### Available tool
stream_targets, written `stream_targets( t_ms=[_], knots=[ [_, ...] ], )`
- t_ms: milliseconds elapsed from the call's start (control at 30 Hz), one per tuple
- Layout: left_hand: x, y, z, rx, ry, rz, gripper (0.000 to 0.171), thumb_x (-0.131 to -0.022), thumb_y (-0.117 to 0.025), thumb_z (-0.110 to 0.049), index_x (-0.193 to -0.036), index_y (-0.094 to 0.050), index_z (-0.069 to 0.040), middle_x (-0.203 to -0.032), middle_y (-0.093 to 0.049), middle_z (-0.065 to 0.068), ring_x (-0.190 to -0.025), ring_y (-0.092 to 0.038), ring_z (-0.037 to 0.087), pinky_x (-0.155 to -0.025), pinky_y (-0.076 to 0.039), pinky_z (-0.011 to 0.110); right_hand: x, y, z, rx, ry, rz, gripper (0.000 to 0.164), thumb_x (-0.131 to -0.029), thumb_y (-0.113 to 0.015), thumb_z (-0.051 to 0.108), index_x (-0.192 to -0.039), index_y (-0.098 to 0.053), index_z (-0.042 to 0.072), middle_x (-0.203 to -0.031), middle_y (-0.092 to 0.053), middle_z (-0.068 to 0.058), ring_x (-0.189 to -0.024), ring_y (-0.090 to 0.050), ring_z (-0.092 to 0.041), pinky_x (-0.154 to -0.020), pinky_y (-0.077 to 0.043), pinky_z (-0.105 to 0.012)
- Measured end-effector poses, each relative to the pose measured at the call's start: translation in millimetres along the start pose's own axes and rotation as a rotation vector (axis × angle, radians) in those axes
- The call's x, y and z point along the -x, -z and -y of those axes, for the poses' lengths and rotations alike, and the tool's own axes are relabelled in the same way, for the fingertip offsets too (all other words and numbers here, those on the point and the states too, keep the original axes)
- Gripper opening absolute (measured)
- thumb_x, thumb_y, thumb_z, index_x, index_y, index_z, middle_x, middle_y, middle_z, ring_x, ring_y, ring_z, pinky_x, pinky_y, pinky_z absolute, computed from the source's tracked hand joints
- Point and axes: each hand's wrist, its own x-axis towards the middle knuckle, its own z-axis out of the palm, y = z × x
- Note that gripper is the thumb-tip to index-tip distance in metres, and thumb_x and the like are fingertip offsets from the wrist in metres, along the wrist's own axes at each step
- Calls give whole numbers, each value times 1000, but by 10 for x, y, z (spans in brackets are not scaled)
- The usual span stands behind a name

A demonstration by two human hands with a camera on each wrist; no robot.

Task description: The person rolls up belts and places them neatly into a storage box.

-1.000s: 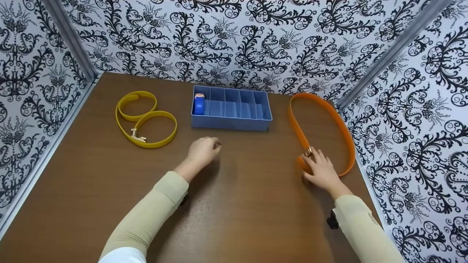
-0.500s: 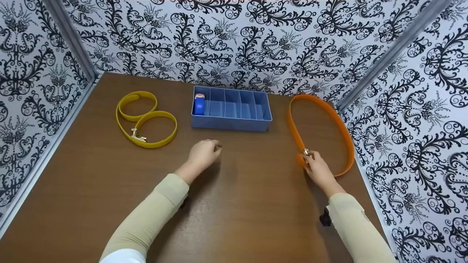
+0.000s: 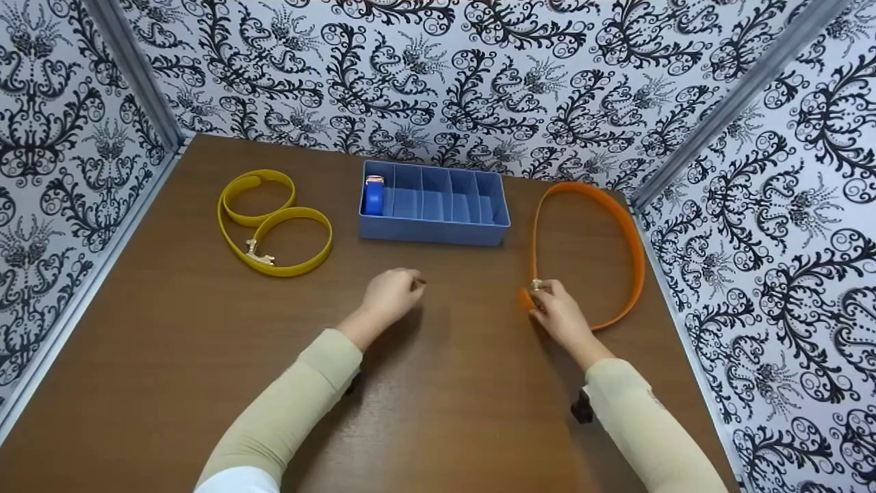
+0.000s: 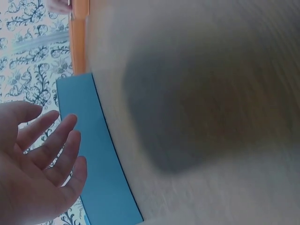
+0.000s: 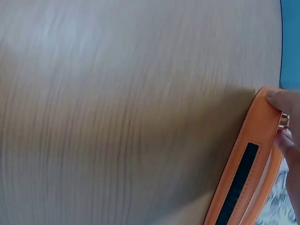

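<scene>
An orange belt stands on edge in a wide loop at the right of the table. My right hand pinches its end beside the metal buckle. In the right wrist view the thumb presses the outer face of the orange band, which bears a dark strip. My left hand is held over the middle of the table, holding nothing; the left wrist view shows its fingers loosely curled. Behind it stands a blue divided box, a rolled blue item in its leftmost compartment.
A yellow belt with a metal buckle lies in two loops on the left of the brown table. Patterned walls close off the back and both sides, with grey metal posts at the corners.
My right hand has closed its fingers on the orange belt near the buckle and drawn it left, shifting the loop with it. My left hand has moved slightly right and nearer.
</scene>
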Motion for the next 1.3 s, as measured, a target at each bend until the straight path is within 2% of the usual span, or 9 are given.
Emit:
stream_targets(
  t_ms=[300,467,533,700,800,967,1033,1167,1300],
  knots=[
    [-8,-130,-76,11,-30,17,17,-92,-63,-16,-101,-76,-9,-99,-72,6,-93,-68,25,-80,-53,42,-170,-212,481,-16,-20,-2,27,-78,-81,5,-101,-69,-5,-115,-52,-22,-99,-61,-36,-82,-53,-45],
    [17,-180,-112,-33,-64,-16,16,-91,-65,-17,-99,-76,-10,-96,-73,5,-91,-68,26,-77,-53,46,-272,-287,752,-31,-2,29,18,-79,-81,7,-88,-70,-3,-113,-51,-22,-97,-61,-35,-82,-52,-44],
    [30,-205,-129,-54,-71,-19,16,-90,-65,-18,-99,-76,-11,-96,-72,5,-91,-68,26,-77,-52,48,-305,-315,857,-43,11,31,19,-78,-81,8,-88,-70,-3,-112,-51,-22,-96,-61,-35,-82,-53,-44],
    [54,-272,-147,-36,-81,50,20,-88,-68,-16,-106,-73,-9,-106,-69,8,-102,-63,31,-86,-48,52,-388,-407,1091,-54,31,10,23,-76,-83,10,-90,-71,-3,-108,-51,-20,-92,-61,-32,-79,-53,-42],
    [57,-323,-138,-24,-136,82,25,-88,-69,-13,-113,-70,-7,-113,-66,13,-106,-61,34,-88,-48,52,-433,-461,1208,-57,24,1,23,-74,-85,12,-86,-71,-2,-105,-51,-18,-87,-61,-30,-76,-53,-40],
    [66,-417,-95,-14,-298,71,27,-89,-68,-6,-116,-69,-7,-116,-65,11,-105,-61,32,-86,-51,48,-479,-528,1346,-82,44,8,28,-75,-85,16,-91,-70,-2,-104,-49,-16,-88,-60,-27,-77,-53,-37],
    [76,-444,-77,-13,-333,67,25,-88,-69,-7,-113,-70,-7,-114,-65,11,-103,-62,30,-86,-51,46,-487,-541,1372,-91,62,13,31,-75,-84,16,-95,-70,-3,-105,-49,-17,-90,-60,-28,-78,-53,-37],
    [92,-472,-48,-49,-349,81,24,-84,-76,-15,-105,-69,-7,-103,-62,9,-91,-63,28,-80,-52,42,-493,-528,1371,-117,90,54,32,-77,-83,15,-99,-69,-3,-108,-47,-18,-92,-60,-28,-79,-53,-37],
    [104,-463,-35,-93,-311,102,30,-78,-82,-26,-96,-69,-7,-94,-57,8,-82,-62,27,-75,-52,42,-498,-475,1328,-144,105,134,37,-79,-82,19,-107,-70,-1,-116,-46,-18,-101,-58,-28,-85,-51,-38]
  ],
)
